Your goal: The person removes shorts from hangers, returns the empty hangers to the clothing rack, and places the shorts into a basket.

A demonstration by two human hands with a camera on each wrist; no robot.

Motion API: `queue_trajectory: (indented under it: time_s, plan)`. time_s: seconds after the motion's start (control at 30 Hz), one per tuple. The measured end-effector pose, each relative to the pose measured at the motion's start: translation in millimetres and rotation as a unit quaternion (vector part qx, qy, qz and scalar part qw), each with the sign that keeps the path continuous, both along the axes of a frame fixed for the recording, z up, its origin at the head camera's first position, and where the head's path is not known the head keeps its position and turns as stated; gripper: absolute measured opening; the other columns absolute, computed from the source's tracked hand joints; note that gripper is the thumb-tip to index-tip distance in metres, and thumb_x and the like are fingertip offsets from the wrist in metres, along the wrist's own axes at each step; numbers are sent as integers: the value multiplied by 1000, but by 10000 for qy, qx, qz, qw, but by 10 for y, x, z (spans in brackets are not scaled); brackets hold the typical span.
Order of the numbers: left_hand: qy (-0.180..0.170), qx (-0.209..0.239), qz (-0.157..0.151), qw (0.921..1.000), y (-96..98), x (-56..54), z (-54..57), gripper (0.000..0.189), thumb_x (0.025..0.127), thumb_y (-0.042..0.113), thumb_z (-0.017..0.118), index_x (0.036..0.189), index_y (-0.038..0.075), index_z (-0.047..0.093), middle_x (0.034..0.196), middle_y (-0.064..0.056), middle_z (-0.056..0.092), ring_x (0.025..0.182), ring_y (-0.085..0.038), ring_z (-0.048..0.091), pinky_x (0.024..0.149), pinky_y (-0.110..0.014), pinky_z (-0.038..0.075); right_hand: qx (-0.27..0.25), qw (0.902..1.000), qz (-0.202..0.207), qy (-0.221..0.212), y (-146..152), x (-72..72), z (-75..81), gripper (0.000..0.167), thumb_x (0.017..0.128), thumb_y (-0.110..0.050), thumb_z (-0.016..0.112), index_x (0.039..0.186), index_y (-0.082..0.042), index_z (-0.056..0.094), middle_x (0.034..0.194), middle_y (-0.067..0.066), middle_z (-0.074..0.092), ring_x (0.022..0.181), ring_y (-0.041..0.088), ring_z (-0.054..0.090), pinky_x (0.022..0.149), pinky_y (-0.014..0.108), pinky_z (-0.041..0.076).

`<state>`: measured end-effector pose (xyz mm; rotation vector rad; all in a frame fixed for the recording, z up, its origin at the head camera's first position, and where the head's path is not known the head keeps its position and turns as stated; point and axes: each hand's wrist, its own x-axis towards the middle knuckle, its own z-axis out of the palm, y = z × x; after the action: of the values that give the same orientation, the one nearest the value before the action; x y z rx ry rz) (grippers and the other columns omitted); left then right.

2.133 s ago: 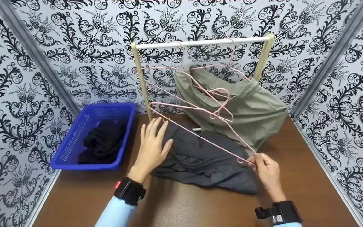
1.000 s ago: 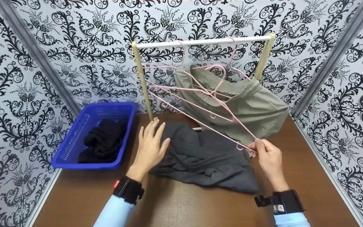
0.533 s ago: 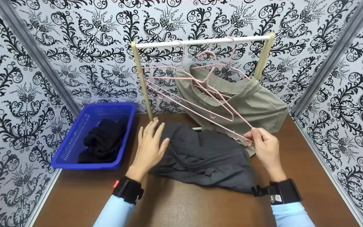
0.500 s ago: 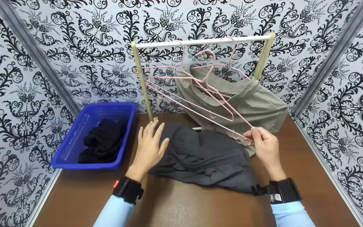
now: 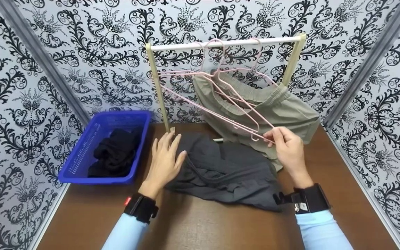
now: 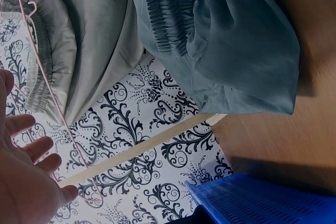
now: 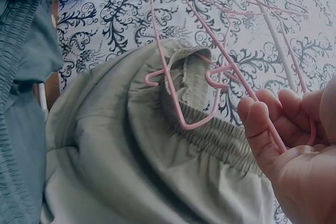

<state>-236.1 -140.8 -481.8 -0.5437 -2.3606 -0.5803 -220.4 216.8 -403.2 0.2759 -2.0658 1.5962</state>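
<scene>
My right hand pinches the lower right corner of a pink hanger, seen close in the right wrist view. That hanger's hook is up at the white rod of a small rack, between two other pink hangers' hooks. Khaki shorts with an elastic waistband hang from the right-hand hanger; the left-hand one bears no garment. My left hand has its fingers extended, beside the rack's left post and the left edge of dark grey shorts lying on the table. Those shorts also show in the left wrist view.
A blue plastic basket stands at the left with a black garment bunched inside. Patterned walls close in the brown table at the back and both sides. The rack stands near the back wall.
My right hand has raised the pink hanger and moved it back, away from me, so its hook has gone from in front of the khaki shorts up to the rod. My left hand has barely moved.
</scene>
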Motion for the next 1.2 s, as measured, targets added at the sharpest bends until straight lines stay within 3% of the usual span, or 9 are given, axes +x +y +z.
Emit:
queue_trajectory:
  time_s: [0.3,0.6,0.9,1.2]
  plan:
    - [-5,-44,-1,10000,4,14,16,52,100,26,62,145,0,55,154,-23,47,141,-46,42,117,-68,20,513,9985,-10,-200,-75,-73,186,29,107,-10,53,92,6,72,87,22,73,66,8,64,65,18,54]
    - [-305,-192,16,9993,30,24,40,52,100,26,63,145,1,56,152,-24,48,142,-46,41,118,-68,20,881,9957,-132,-263,-169,-182,319,30,108,-11,52,91,3,73,83,17,72,62,5,60,60,17,47]
    - [-547,-367,24,9978,64,1,6,52,102,29,61,145,1,55,153,-24,47,143,-44,40,119,-67,17,1174,9916,-78,-532,-255,-247,401,29,108,-13,51,93,2,72,85,15,73,70,19,65,62,19,50]
    - [-635,-462,-12,9969,106,9,-26,52,100,27,64,145,2,56,153,-24,47,144,-43,41,119,-67,17,1150,9916,-50,-593,-324,-288,428,28,107,-12,52,93,2,71,88,17,74,65,8,62,60,17,49]
